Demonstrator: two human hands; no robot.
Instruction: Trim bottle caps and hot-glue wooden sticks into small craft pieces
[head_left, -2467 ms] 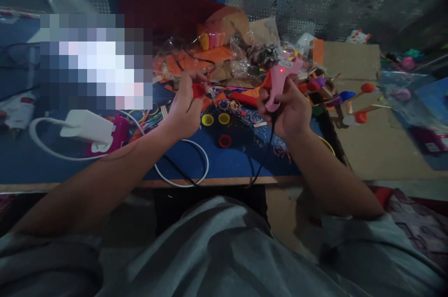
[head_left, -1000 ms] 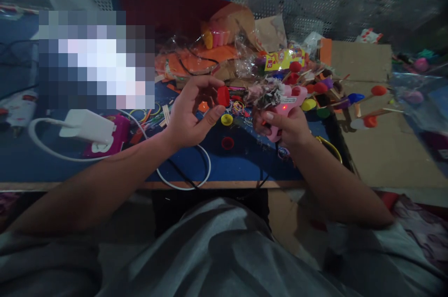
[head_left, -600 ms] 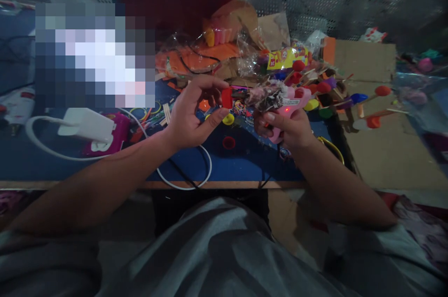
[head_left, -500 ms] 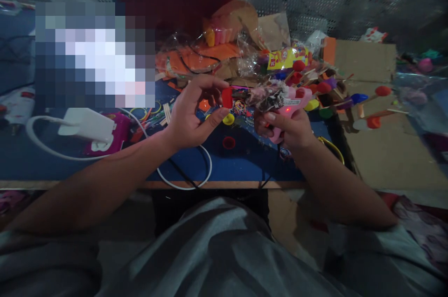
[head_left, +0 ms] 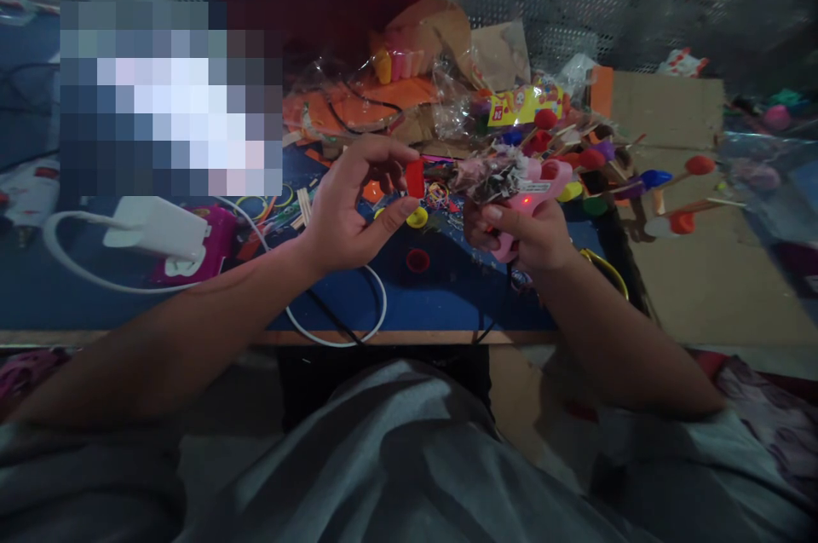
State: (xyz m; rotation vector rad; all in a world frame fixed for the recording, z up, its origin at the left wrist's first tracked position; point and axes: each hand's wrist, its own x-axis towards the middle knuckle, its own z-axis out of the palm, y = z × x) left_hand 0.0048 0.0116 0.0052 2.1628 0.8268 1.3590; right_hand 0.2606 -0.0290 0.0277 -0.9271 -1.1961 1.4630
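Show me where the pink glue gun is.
The pink glue gun is right of centre in the head view, held in the right hand, facing the red piece.

At the frame's centre are two red caps (head_left: 415,179), two yellow caps (head_left: 417,217) and one pink glue gun (head_left: 535,193), at the left one white charger (head_left: 157,228) and one magenta socket block (head_left: 221,240), just right of upper centre one yellow label (head_left: 530,106), with the tangled bands (head_left: 438,195) and coloured-topped sticks (head_left: 699,165) too crowded to count.
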